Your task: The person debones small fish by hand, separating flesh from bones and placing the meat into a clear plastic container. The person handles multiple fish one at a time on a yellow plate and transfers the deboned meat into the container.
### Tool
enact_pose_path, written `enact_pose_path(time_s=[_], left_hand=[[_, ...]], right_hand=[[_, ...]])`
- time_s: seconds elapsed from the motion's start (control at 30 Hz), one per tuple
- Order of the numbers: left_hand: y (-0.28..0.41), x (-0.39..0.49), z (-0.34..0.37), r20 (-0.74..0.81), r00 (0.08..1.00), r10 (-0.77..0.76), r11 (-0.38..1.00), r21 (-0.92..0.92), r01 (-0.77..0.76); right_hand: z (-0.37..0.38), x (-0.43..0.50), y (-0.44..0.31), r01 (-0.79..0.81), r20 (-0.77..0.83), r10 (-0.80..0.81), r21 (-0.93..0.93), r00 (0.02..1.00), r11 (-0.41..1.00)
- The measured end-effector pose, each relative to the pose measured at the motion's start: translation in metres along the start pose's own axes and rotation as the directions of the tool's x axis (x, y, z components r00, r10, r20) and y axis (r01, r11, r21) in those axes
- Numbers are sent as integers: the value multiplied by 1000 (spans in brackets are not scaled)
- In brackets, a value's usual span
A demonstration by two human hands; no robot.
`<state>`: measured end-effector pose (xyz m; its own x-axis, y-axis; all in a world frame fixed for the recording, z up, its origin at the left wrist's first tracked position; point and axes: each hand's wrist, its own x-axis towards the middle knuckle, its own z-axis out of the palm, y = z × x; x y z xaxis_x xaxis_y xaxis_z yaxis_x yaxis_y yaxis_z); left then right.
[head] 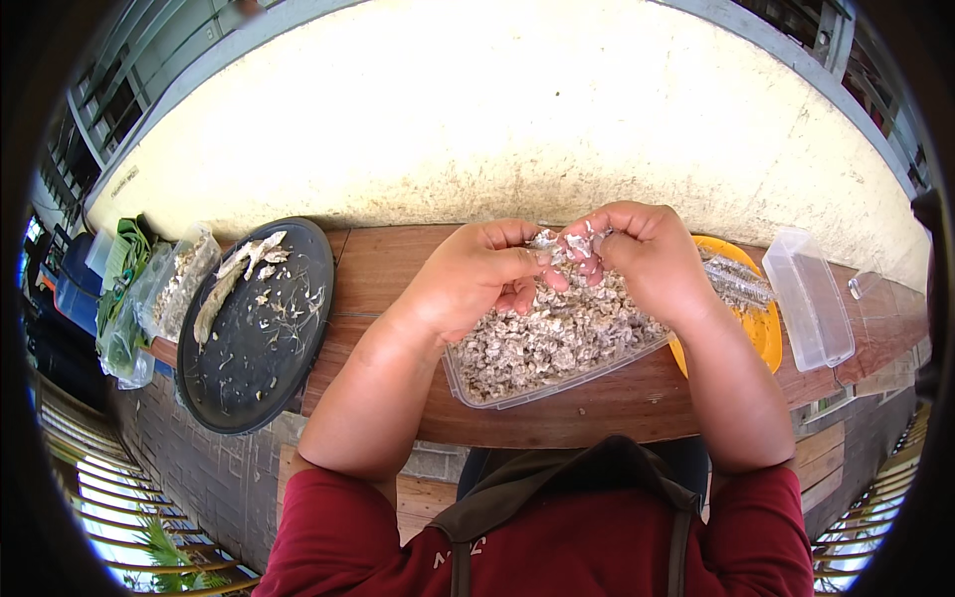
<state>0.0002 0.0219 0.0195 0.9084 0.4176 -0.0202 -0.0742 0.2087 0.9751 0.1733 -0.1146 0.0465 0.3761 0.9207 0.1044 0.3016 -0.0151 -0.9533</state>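
Note:
My left hand [496, 272] and my right hand [634, 250] meet above a clear plastic container [515, 401] filled with shredded, flaky greyish-white material [552, 336]. Small pale flakes [578, 245] are pinched between the fingertips of both hands, and bits cling to the skin. Just right of my right hand, an orange plate [765, 336] holds a ribbed, greyish piece [739, 280], perhaps a fish skeleton; my right forearm partly hides the plate. On the left lies a round black tray [246, 373] with pale, root-like pieces [239, 276] and scattered scraps.
An empty-looking clear plastic box [809, 306] stands at the right of the wooden table [380, 298]. Plastic bags [179, 287], one with pale pieces, and green leaves [128, 254] sit at the far left. A pale wall [522, 149] runs along the table's back edge.

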Motion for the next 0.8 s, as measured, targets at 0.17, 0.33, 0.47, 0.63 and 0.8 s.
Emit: enact_pose_path(time_s=[0.17,0.33,0.47,0.63,0.8], left_hand=[[0,0,-1,-8,1000,-5,999,36,5],[1,0,-1,-11,1000,-2,998,64,3],[1,-1,-1,-7,1000,14,995,94,-13],[0,0,-2,-33,999,1,995,97,2],[-1,1,-3,-31,1000,0,996,86,3]], right_hand=[[-5,-2,-1,-12,0,12,143,1000,990],[-9,-2,4,36,29,-41,151,999,988],[-12,-2,3,6,44,-12,130,999,992],[-13,-4,2,-65,-4,68,221,998,973],[-17,-5,4,-18,-10,19,85,1000,996]])
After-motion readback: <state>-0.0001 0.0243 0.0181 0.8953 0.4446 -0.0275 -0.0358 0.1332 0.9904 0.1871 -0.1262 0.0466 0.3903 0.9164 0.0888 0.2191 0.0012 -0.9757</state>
